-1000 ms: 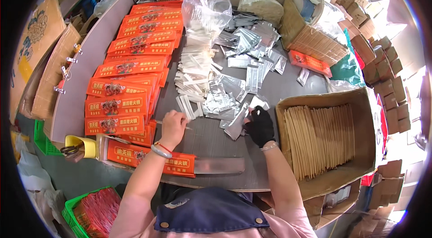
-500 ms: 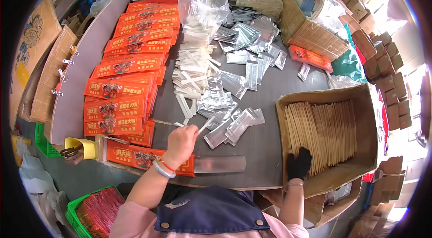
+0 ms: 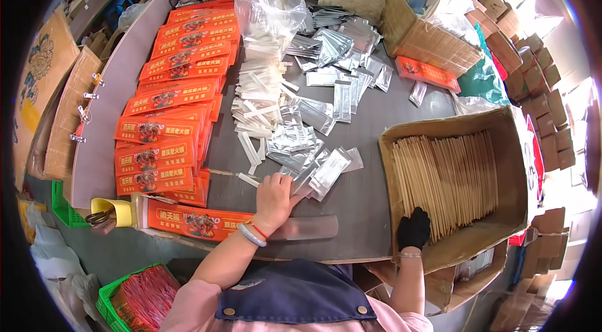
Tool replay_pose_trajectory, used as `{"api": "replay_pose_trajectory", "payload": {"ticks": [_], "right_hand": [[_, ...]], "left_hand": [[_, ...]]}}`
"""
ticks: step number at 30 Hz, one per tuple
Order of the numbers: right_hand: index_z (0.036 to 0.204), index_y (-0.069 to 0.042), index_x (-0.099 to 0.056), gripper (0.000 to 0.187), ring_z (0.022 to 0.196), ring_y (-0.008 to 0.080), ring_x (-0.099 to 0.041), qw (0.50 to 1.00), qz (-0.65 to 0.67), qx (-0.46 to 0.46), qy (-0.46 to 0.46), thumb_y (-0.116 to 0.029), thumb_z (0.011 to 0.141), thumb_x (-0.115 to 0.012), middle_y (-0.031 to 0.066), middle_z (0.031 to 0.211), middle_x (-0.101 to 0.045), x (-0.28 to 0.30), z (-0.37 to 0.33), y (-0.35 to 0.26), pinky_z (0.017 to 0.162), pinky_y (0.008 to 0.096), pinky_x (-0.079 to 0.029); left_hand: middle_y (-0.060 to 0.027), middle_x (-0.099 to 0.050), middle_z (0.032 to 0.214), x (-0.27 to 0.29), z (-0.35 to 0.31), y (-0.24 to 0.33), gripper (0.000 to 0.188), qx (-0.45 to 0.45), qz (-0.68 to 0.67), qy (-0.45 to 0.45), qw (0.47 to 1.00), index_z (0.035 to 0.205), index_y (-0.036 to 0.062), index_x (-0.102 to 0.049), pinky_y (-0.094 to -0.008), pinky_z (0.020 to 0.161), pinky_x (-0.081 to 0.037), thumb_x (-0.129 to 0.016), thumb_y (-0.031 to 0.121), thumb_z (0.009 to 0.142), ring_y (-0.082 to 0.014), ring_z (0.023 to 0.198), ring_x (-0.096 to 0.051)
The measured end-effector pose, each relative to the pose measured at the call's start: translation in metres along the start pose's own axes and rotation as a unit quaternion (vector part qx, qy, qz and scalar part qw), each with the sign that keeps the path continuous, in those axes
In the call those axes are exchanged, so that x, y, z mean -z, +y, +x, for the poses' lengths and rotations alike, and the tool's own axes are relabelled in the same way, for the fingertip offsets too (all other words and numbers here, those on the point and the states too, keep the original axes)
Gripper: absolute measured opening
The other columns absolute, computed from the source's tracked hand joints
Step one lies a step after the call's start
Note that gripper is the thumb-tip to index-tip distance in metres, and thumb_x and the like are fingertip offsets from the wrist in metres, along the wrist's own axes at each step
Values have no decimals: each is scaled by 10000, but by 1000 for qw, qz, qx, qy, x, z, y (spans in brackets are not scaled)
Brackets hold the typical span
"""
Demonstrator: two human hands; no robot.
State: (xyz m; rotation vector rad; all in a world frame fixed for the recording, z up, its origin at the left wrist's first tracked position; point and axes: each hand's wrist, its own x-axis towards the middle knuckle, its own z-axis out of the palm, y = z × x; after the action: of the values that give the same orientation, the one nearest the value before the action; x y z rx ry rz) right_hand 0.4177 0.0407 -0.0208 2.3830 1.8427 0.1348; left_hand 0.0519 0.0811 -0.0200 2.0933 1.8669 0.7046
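Evidently the silver packets [image 3: 329, 172] would be light and thin, their film probably slick and quick to slide over one another, so a pinch on one packet's near end, from its two long sides, should suit best. They lie loose and overlapping around the middle of the worktop [image 3: 364, 225], some toward its front edge. The left hand [image 3: 276, 200] reaches over that front edge with fingers only slightly spread, their tips at the near ends of the closest packets; whether one is pinched cannot be told. The wooden sticks [image 3: 448, 175] look stiff, slim and light, likely easiest taken around the shaft near an end. They stand in a row inside the carton [image 3: 384, 144] at the worktop's front right corner. The gloved right hand [image 3: 414, 230] is bent against their near left end, its opening hidden, so what it grips is unclear.
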Motion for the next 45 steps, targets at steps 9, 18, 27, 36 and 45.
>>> {"api": "replay_pose_trajectory", "payload": {"ticks": [9, 18, 27, 36, 45], "right_hand": [[973, -9, -581, 195, 950, 389, -581, 984, 164, -74, -4, -165, 862, -616, 207, 947, -598, 13, -9, -8, 826, 474, -470], [1121, -110, -694, 249, 801, 342, -613, 937, 297, 166, -82, -181, 888, -640, 128, 833, -617, 63, -28, -67, 724, 436, -491], [1011, -131, -695, 201, 779, 360, -632, 822, 377, 423, -51, -221, 831, -701, 169, 882, -652, 13, -42, -139, 657, 464, -496], [1078, -45, -562, 410, 901, 222, -616, 738, 612, 215, -184, -55, 736, -788, 115, 1003, -609, -1, -75, -188, 783, 325, -508], [1129, -103, -593, 635, 967, 326, -583, 873, 266, 409, -13, -387, 621, -847, 99, 1021, -604, 75, -37, -151, 866, 478, -427]], "left_hand": [[-101, -620, 718, 12, 6, -10, 262, 91, -163, -48, 981, 785, 32, -581, -399, 611, -485, -813, 114, 694, -310, 694, -614], [-35, -614, 1014, 46, -46, -13, 347, -25, -65, -225, 972, 901, 146, -673, -439, 938, -413, -848, 215, 609, -280, 1075, -542], [-81, -568, 1182, 52, -78, -12, 736, -55, -49, -132, 988, 1203, 63, -621, -452, 990, -390, -886, 256, 544, -309, 1129, -481], [-81, -573, 1152, 38, -66, -5, 742, -104, -22, -112, 988, 1278, 42, -567, -436, 949, -406, -832, 249, 616, -277, 1079, -503], [-105, -559, 981, 120, -6, -12, 259, -219, 0, -291, 931, 890, 126, -631, -446, 805, -464, -716, 86, 649, -322, 925, -545]]}}
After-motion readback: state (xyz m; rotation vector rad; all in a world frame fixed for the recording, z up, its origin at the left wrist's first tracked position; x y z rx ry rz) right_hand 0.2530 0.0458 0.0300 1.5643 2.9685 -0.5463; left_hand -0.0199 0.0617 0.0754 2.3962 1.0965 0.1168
